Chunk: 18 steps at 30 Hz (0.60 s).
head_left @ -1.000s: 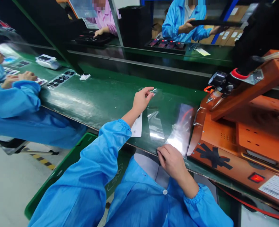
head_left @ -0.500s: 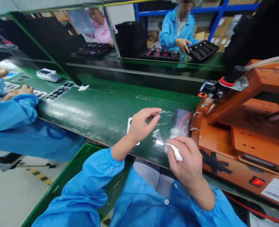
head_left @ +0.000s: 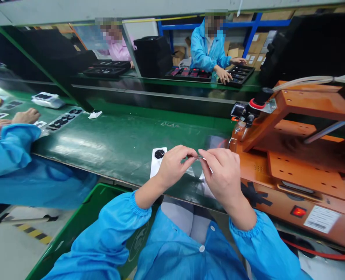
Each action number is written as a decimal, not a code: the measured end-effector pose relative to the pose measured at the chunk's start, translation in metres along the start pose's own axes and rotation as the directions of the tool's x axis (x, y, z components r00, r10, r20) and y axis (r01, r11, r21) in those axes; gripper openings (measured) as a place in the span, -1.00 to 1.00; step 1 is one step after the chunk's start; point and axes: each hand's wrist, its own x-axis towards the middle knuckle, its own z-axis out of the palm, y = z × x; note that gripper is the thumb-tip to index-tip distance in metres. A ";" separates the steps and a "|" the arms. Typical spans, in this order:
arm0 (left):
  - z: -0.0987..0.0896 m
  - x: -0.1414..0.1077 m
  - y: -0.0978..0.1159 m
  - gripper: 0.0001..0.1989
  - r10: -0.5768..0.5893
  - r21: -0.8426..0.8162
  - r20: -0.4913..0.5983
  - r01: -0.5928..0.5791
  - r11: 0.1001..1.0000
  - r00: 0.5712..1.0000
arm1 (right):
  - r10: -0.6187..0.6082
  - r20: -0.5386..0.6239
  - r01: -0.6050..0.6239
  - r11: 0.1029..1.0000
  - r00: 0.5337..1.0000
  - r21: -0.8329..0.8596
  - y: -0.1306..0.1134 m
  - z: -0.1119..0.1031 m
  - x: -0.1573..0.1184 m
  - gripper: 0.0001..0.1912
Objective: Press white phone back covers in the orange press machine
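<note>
My left hand (head_left: 174, 165) and my right hand (head_left: 222, 175) meet fingertip to fingertip above the green table (head_left: 114, 144). Both pinch a small, thin, clear strip (head_left: 200, 157) between them; its exact shape is too small to tell. Under and left of my left hand lies a white phone back panel (head_left: 155, 161) with a round black camera area, partly hidden by the hand. Clear plastic film (head_left: 203, 184) lies on the table below my right hand, partly covered by it.
An orange press machine (head_left: 277, 175) stands at the right. Below the table is a green bin (head_left: 93, 202). At the left, a co-worker's hands (head_left: 26, 116) are near black stickers (head_left: 64, 119). Across the partition, a person in blue handles a black tray (head_left: 239, 76).
My right hand has moved up to meet my left; the white piece it held is no longer visible. The view has shifted, showing more of the white panel. The person opposite has lowered the tray.
</note>
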 end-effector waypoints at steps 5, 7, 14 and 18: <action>0.004 -0.001 -0.004 -0.91 0.107 0.059 0.040 -0.109 0.992 0.994 | -0.056 0.027 0.058 0.996 0.998 -0.072 0.003 -0.002 -0.004 -0.92; 0.005 -0.001 -0.006 -0.92 0.135 0.051 0.041 -0.137 0.989 0.990 | -0.061 0.032 0.064 0.992 0.998 -0.106 0.004 -0.003 -0.004 -0.92; 0.004 0.000 -0.004 -0.93 0.101 0.006 0.057 -0.101 0.995 0.993 | -0.040 0.040 0.042 0.997 0.998 -0.062 0.008 -0.004 -0.004 -0.92; 0.001 0.002 -0.004 -0.93 0.083 -0.009 0.066 -0.082 0.997 0.994 | -0.053 0.049 0.056 0.996 0.997 -0.069 0.009 -0.005 -0.004 -0.93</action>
